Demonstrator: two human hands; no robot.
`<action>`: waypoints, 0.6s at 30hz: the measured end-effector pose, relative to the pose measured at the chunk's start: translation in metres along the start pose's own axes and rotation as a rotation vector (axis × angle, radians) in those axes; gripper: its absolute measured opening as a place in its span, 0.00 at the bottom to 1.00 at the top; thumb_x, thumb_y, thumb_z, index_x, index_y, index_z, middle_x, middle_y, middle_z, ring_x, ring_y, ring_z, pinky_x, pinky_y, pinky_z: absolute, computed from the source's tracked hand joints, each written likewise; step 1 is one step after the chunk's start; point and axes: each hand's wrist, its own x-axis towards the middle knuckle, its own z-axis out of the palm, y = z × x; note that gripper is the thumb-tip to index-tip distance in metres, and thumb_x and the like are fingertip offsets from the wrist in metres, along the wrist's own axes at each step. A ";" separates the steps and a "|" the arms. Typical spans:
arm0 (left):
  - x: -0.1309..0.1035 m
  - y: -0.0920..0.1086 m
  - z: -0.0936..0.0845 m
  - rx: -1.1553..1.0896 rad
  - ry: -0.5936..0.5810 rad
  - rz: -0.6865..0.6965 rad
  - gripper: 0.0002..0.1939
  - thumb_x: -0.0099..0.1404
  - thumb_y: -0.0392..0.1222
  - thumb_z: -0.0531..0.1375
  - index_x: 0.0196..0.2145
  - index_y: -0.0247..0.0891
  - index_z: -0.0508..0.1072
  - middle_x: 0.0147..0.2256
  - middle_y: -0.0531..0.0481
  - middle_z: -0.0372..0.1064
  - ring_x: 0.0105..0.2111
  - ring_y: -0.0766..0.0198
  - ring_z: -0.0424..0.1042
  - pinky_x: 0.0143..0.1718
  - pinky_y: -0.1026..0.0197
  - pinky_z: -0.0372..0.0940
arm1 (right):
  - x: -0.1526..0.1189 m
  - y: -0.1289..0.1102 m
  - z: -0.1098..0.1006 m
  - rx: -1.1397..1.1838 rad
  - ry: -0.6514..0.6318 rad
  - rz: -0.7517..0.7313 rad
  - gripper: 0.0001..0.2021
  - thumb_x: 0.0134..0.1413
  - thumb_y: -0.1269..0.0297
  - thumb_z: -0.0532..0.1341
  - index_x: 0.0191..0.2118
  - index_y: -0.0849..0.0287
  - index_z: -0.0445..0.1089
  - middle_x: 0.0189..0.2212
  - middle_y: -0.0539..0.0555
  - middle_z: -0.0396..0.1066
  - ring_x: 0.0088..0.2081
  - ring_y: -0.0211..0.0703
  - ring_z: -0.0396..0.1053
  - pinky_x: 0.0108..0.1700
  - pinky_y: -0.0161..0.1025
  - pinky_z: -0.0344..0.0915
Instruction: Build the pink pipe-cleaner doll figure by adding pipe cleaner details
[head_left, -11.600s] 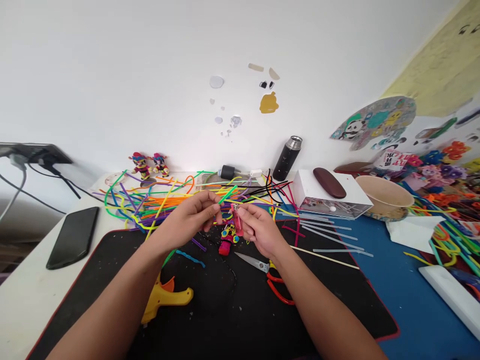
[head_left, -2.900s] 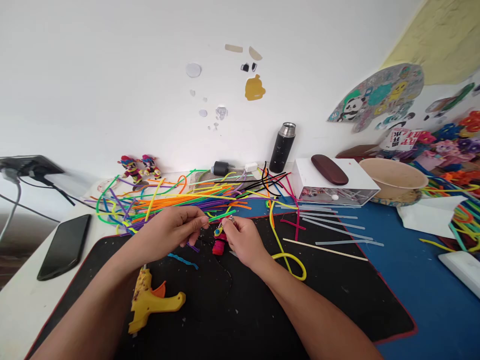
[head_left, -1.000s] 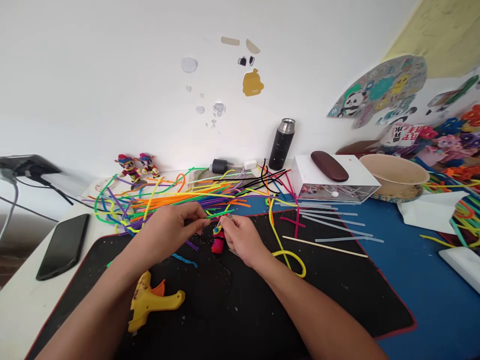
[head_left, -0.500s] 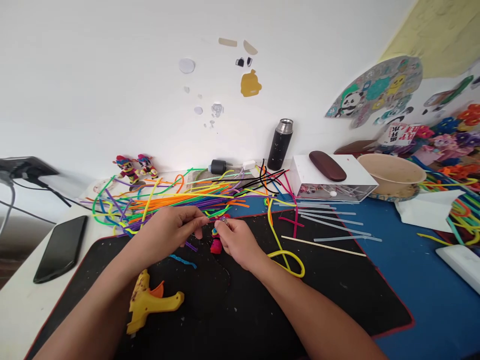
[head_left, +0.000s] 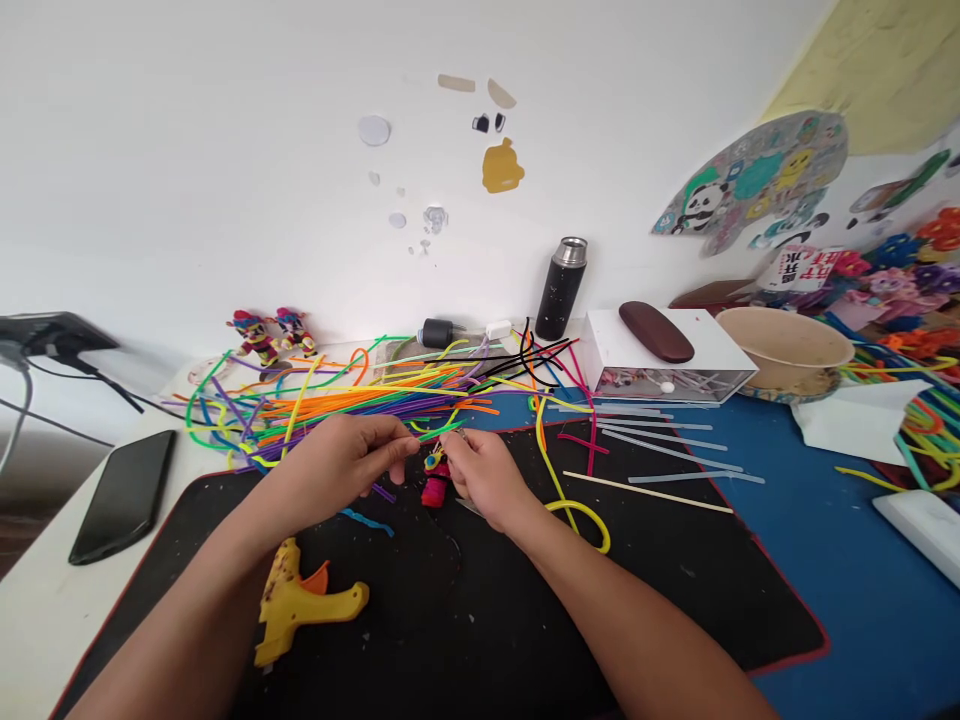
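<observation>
My left hand (head_left: pixel 367 455) is closed in a pinch over the back of the black mat (head_left: pixel 525 620); what lies between its fingertips is too small to make out. Close on the right, my right hand (head_left: pixel 484 475) is closed, with a slim greyish metal tool (head_left: pixel 469 507) partly showing beneath it; its kind is hidden. Between the hands stands a small pink figure (head_left: pixel 433 490) with yellow and blue at its top, next to my right fingers. A green pipe cleaner (head_left: pixel 442 431) runs between the fingertips; I cannot tell whether either hand holds it.
A yellow glue gun (head_left: pixel 300 605) lies at the mat's front left. Behind the hands spreads a pile of pipe cleaners (head_left: pixel 360 395). Clear sticks (head_left: pixel 675 450), a white box (head_left: pixel 667 345), a black flask (head_left: pixel 562 290) and a bowl (head_left: pixel 784 340) stand or lie toward the right.
My right hand has shifted slightly right, away from the left fingertips. More of the pink figure and the green pipe cleaner now shows. My left hand has barely moved.
</observation>
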 end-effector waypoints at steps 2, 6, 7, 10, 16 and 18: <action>0.000 0.000 0.000 0.005 -0.002 -0.007 0.27 0.73 0.65 0.55 0.32 0.43 0.79 0.27 0.52 0.79 0.22 0.64 0.70 0.25 0.63 0.61 | -0.002 -0.004 0.001 0.028 -0.025 0.006 0.26 0.58 0.42 0.65 0.23 0.53 0.55 0.15 0.40 0.50 0.16 0.30 0.42 0.19 0.34 0.40; -0.001 0.000 -0.001 0.004 0.017 -0.019 0.27 0.73 0.67 0.54 0.34 0.43 0.80 0.28 0.52 0.79 0.22 0.64 0.69 0.25 0.63 0.60 | -0.007 -0.012 0.002 0.120 -0.184 0.009 0.29 0.54 0.36 0.68 0.26 0.53 0.55 0.16 0.38 0.47 0.18 0.30 0.40 0.20 0.34 0.39; -0.001 0.001 -0.002 0.004 0.022 -0.018 0.27 0.73 0.67 0.54 0.34 0.43 0.80 0.28 0.52 0.79 0.22 0.64 0.69 0.25 0.63 0.60 | -0.008 -0.014 0.002 0.138 -0.221 0.008 0.30 0.53 0.34 0.68 0.26 0.53 0.55 0.16 0.37 0.46 0.18 0.30 0.40 0.20 0.34 0.39; -0.002 0.002 -0.003 0.009 0.034 -0.007 0.27 0.72 0.67 0.54 0.32 0.43 0.79 0.27 0.53 0.78 0.23 0.63 0.69 0.25 0.64 0.60 | -0.009 -0.016 0.000 0.169 -0.268 0.001 0.32 0.50 0.29 0.68 0.27 0.53 0.56 0.17 0.37 0.46 0.18 0.30 0.39 0.21 0.34 0.37; -0.002 0.003 -0.003 0.037 0.057 0.009 0.26 0.73 0.65 0.54 0.30 0.43 0.78 0.23 0.54 0.75 0.21 0.64 0.68 0.23 0.64 0.58 | -0.007 -0.015 0.000 0.186 -0.210 -0.007 0.34 0.49 0.27 0.67 0.24 0.53 0.56 0.15 0.38 0.48 0.17 0.29 0.39 0.20 0.35 0.36; -0.001 0.002 -0.002 0.031 0.053 0.009 0.26 0.73 0.65 0.54 0.30 0.43 0.78 0.23 0.54 0.75 0.21 0.64 0.68 0.23 0.64 0.58 | -0.007 -0.014 0.001 0.187 -0.187 -0.002 0.34 0.48 0.28 0.68 0.23 0.53 0.56 0.15 0.38 0.48 0.17 0.29 0.39 0.19 0.34 0.37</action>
